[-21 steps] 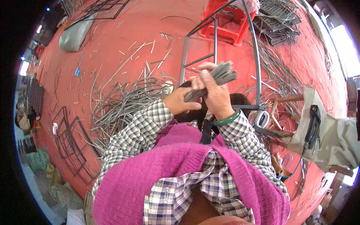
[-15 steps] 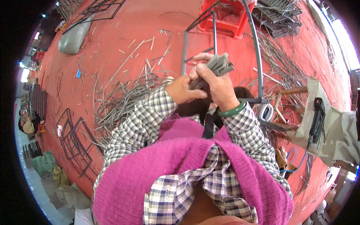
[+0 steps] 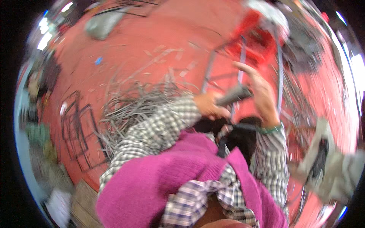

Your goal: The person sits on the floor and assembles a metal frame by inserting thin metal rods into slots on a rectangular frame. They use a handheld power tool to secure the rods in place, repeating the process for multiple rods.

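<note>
My left hand (image 3: 210,106) is closed round a short bundle of grey strips (image 3: 232,95), which points away to the right. My right hand (image 3: 262,95) is off the bundle, just to its right, with the fingers stretched out and apart. Behind the hands stands a grey metal frame (image 3: 208,72) with thin upright bars. A large heap of loose grey strips (image 3: 131,108) lies on the floor beside my left forearm. Motion blurs the picture, so fine detail of the bundle does not show.
A red plastic stool (image 3: 256,40) stands beyond the frame, with a whitish bag (image 3: 272,17) at it. Dark metal frames (image 3: 81,133) lie at left. A grey sack (image 3: 104,24) rests far left. A cloth-draped stand (image 3: 342,174) with a black tool (image 3: 319,159) is at right.
My right hand has let go of the strip bundle and moved right, opening its fingers. The left hand keeps the bundle. The whole view has shifted and blurred.
</note>
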### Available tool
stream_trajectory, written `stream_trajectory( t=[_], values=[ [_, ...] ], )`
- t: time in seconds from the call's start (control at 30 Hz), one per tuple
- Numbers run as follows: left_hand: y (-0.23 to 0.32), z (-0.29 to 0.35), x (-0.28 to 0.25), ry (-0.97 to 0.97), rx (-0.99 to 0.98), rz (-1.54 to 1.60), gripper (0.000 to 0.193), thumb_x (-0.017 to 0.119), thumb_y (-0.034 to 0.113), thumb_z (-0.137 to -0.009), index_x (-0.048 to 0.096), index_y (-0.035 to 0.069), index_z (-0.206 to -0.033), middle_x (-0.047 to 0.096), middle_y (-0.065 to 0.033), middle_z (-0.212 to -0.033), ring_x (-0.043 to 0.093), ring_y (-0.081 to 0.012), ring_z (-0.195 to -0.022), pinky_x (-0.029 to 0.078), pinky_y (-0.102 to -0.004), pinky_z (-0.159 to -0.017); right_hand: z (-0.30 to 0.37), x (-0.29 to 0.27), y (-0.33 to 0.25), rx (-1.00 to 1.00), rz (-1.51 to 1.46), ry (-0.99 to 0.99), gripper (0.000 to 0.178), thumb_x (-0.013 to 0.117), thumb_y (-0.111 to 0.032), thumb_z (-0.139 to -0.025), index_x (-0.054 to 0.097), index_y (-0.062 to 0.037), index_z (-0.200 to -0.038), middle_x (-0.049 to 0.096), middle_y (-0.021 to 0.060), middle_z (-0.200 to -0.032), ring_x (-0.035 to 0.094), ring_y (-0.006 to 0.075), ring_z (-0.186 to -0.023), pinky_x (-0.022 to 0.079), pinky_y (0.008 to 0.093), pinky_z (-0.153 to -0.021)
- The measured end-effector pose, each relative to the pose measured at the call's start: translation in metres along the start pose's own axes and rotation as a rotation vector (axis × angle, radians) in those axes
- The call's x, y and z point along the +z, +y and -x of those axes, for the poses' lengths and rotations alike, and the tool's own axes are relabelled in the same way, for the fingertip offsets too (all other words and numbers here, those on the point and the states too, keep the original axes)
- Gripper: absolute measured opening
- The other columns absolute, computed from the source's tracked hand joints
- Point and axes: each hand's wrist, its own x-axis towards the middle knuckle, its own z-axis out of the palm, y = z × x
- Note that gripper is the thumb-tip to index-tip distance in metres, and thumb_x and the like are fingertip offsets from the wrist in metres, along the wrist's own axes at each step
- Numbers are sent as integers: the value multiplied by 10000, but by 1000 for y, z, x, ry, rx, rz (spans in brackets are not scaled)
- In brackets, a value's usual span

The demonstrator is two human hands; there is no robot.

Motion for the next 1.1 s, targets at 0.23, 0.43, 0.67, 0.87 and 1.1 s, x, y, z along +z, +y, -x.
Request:
stream_trajectory(
  t=[0.23, 0.43, 0.67, 0.87, 1.1],
  values=[
    [-8, -1, 1, -30, 25, -70, 259, 706, 261, -731, 553, 65, -801, 509, -2, -580, 475, -78, -450, 386, -222, -390, -8, 26, -16, -203, 235, 79, 528, 275, -382, -935, 447, 17, -1234, 486, 124, -1233, 439, 222, -1157, 299, 348, -989],
    [-10, 2, 2, 25, 59, -136, 277, 713, 292, -706, 551, 75, -767, 512, -7, -544, 475, -89, -416, 379, -243, -377, -12, 25, -9, -273, 452, -190, 654, 275, -509, -896, 450, 27, -1228, 470, 153, -1253, 390, 265, -1211, 232, 381, -1034],
    [-13, -2, 6, 80, 72, -179, 251, 725, 261, -686, 552, 80, -703, 493, -4, -521, 444, -100, -391, 348, -253, -360, -19, 29, -13, -294, 621, -314, 744, 297, -600, -854, 477, 34, -1199, 472, 153, -1252, 405, 262, -1196, 247, 382, -1024],
    [-20, -5, 4, 57, 89, -97, 263, 737, 262, -675, 545, 82, -686, 486, 5, -521, 438, -96, -398, 345, -256, -354, -21, 38, -13, -357, 755, -454, 645, 337, -549, -871, 551, 11, -1109, 491, 169, -1219, 427, 290, -1175, 291, 385, -999],
    [-18, -1, 4, 129, 45, -204, 307, 719, 306, -694, 528, 75, -628, 482, 2, -506, 442, -107, -398, 355, -256, -369, -22, 43, -11, -388, 816, -469, 650, 300, -532, -891, 529, 22, -1141, 531, 159, -1168, 463, 283, -1132, 321, 387, -969]
  ],
)
